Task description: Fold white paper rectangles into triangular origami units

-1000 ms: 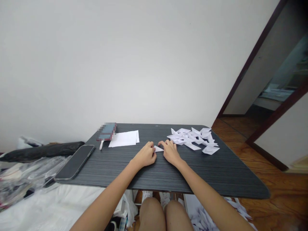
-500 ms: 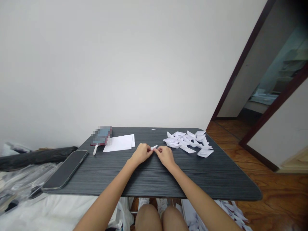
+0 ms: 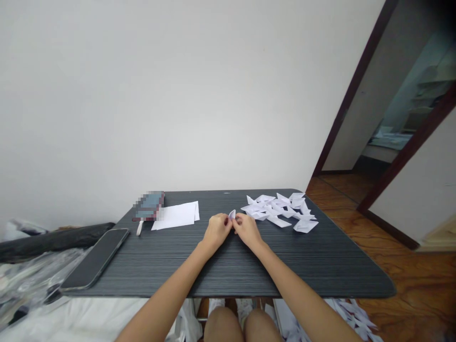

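Observation:
Between my two hands is a small piece of folded white paper [image 3: 232,214], its pointed tip standing up above the fingers. My left hand [image 3: 218,228] pinches its left side, and my right hand [image 3: 245,227] pinches its right side. The fingertips almost meet and cover the paper's lower part. Right of my right hand lies a loose pile of folded white paper pieces [image 3: 281,209]. To the left of my left hand are flat white paper sheets [image 3: 176,215].
A dark table [image 3: 235,270] stands against a white wall. On its left lie a phone [image 3: 95,259], a white pen-like stick [image 3: 139,228] and a partly blurred dark red-edged item [image 3: 151,202]. Plastic-wrapped things lie beside the table; more folded papers [image 3: 351,316] are below at right.
The folded paper has turned from lying slanted and low to pointing upward. Both hands have shifted slightly right and drawn closer together. The camera view has tilted a little.

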